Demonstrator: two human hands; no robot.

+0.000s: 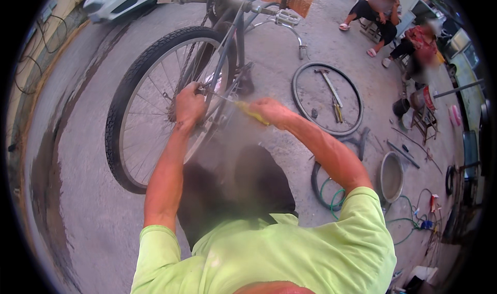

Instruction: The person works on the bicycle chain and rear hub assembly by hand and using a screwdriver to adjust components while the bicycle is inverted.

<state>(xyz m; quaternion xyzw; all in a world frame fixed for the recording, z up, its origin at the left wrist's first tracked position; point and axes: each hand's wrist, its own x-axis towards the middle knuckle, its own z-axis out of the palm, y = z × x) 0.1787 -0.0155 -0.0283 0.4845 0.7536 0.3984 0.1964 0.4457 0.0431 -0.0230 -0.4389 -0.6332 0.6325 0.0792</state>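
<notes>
An upturned bicycle (239,32) stands in front of me, its spoked wheel (121,94) on the left. My right hand (272,112) is closed round the yellow handle of a screwdriver (253,113). Its thin metal shaft points left, toward my other hand. At the bicycle frame beside the wheel hub, my left hand (189,106) is closed, fingers curled; what they grip is hidden. A chain (187,61) runs between the wheel and the frame. Blur covers the area just below the screwdriver.
On the ground to the right lies a loose tyre (296,94) with a hammer (330,87) and yellow-handled pliers (338,113) inside its ring. Nearer are a black inner tube (315,177), a basin (382,179) and green hose (397,220). Two people sit far right; a white car (116,1) stands far left.
</notes>
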